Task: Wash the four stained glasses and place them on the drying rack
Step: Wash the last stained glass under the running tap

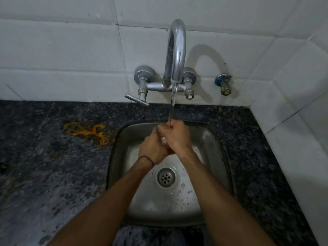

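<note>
No glass and no drying rack are in view. My left hand [152,147] and my right hand [176,136] are pressed together over the steel sink [209,139], the right lying over the left's fingers. Their fingertips point away from me into the stream of water [172,107] that runs from the curved chrome tap [175,50]. A small shiny glint shows between the hands; I cannot tell what it is. I see no object held in either hand.
The sink's drain [166,177] lies below my wrists, with water drops around it. An orange stain [85,131] marks the dark granite counter [44,166] left of the sink. The tap's lever handle [136,99] and a small valve [224,84] are on the white tiled wall.
</note>
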